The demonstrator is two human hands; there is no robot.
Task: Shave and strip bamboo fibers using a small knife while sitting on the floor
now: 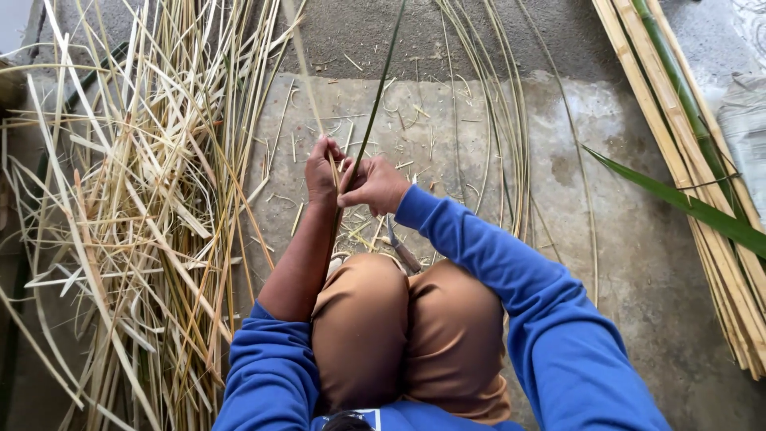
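I squat over a concrete floor, knees together in tan trousers, arms in blue sleeves. My left hand point(322, 170) pinches a pale bamboo strip point(306, 76) that runs up and away from me. My right hand point(375, 185) is closed on a thin green strip point(381, 84) that leans up to the right. Both hands meet in front of my knees, where the two strips join and part. A knife-like blade with a wooden handle point(401, 249) pokes out just beyond my knees, under the hands.
A big loose heap of pale bamboo slivers point(136, 215) fills the left side. Long thin strips point(511, 152) curve across the floor ahead. Stacked bamboo slats and a green pole point(702, 152) lie at the right, with a green leaf point(686, 203) across them.
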